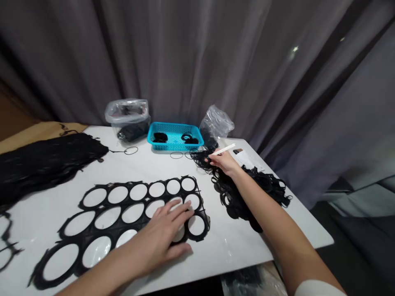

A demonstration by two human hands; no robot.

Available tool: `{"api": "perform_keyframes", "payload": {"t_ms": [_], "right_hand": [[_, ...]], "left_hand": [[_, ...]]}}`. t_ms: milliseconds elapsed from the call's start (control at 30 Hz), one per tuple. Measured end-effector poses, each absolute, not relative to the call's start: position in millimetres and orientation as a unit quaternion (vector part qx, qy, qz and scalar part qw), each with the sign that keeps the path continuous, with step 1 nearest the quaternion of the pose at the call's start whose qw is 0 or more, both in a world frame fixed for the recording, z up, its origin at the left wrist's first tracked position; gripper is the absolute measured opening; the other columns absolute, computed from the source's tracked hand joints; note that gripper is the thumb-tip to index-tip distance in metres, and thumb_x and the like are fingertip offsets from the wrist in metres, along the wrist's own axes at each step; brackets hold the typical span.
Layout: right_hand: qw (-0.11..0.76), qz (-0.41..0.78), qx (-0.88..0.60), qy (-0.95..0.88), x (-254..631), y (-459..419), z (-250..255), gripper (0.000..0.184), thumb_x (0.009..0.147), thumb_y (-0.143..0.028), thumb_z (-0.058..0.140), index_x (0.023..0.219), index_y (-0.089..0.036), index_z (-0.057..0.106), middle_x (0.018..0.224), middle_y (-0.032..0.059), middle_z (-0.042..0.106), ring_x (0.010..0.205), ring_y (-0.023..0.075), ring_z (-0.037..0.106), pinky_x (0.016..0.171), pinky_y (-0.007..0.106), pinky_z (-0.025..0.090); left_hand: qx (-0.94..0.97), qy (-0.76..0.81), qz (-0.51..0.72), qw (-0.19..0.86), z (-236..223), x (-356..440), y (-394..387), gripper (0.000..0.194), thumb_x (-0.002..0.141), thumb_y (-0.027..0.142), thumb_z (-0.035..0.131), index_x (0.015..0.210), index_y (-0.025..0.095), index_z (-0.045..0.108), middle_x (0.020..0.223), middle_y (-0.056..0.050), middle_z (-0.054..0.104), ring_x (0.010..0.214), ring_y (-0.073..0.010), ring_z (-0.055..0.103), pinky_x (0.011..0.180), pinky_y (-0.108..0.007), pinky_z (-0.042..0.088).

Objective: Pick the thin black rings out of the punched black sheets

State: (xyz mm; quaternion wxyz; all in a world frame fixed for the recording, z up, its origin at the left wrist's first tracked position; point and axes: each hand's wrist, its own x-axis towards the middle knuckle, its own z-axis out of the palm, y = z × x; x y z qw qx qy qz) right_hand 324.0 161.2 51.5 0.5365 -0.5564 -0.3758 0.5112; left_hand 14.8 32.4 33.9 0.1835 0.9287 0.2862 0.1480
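A black sheet (pixel 146 192) with rows of round holes lies flat on the white table. My left hand (pixel 163 230) rests on its right part, fingers spread and stretched out, covering some of the holes. Farther right, my right hand (pixel 226 162) grips a slim white pen-like stick (pixel 225 149) that points up and to the right. Its fingertips are at a tangle of thin black rings (pixel 200 159); whether they also pinch a ring is too small to tell. Under and beside my right forearm is a heap of black cut-out scraps (pixel 236 201).
A blue basket (pixel 175 146) with black ring bundles stands at the back, between a bag-lined plastic tub (pixel 126 117) and a clear bag (pixel 217 123). Loose thin rings (pixel 176 155) lie before it. A black stack (pixel 46 164) covers the left; a grey curtain (pixel 185 57) hangs behind.
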Motion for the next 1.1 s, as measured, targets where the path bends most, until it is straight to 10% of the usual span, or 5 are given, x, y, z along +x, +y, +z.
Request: {"api": "perform_keyframes", "payload": {"t_ms": [267,667,833,967,1100], "right_hand": [[0.566,0.497,-0.545,-0.367,333,173,45,0.039,0.063,-0.012,0.084,0.068,-0.022,0.046,0.056,-0.0058,0.055,0.067,0.0166,0.072,0.049,0.018,0.056],[0.554,0.328,-0.625,-0.441,341,190,59,0.027,0.061,-0.016,0.077,0.059,-0.022,0.05,0.06,-0.0018,0.058,0.075,0.0191,0.066,0.068,0.029,0.055],[0.554,0.3,-0.587,-0.508,313,146,60,0.017,0.07,-0.032,0.073,0.075,-0.02,0.062,0.095,0.005,0.071,0.091,0.021,0.063,0.082,0.035,0.052],[0.527,0.529,-0.427,-0.51,260,95,66,0.03,0.073,-0.04,0.079,0.074,-0.019,0.057,0.117,0.0096,0.071,0.098,0.0217,0.066,0.081,0.034,0.053],[0.536,0.612,-0.359,-0.457,237,67,74,0.037,0.071,-0.041,0.083,0.071,-0.02,0.053,0.122,0.0092,0.069,0.106,0.0231,0.066,0.075,0.03,0.053]], "left_hand": [[0.837,0.521,0.146,0.081,67,-74,196,0.035,0.086,0.036,0.052,0.108,0.013,0.066,0.113,-0.018,0.065,0.109,-0.0343,0.059,0.1,-0.046,0.044],[0.751,0.604,0.232,0.132,61,-78,267,0.024,0.072,0.031,0.057,0.059,0.021,0.039,0.077,-0.012,0.054,0.104,-0.0404,0.055,0.092,-0.049,0.041],[0.746,0.547,0.282,0.254,73,-38,226,0.032,0.08,0.046,0.058,0.065,0.02,0.048,0.08,-0.011,0.062,0.101,-0.0349,0.061,0.092,-0.048,0.047],[0.729,0.444,0.308,0.42,82,13,162,0.048,0.1,0.059,0.033,0.093,0.018,0.056,0.112,-0.011,0.07,0.101,-0.0229,0.07,0.093,-0.04,0.054],[0.534,0.312,0.338,0.709,103,37,120,0.035,0.095,0.05,0.061,0.094,0.016,0.057,0.127,-0.016,0.067,0.11,-0.027,0.07,0.108,-0.046,0.047]]}}
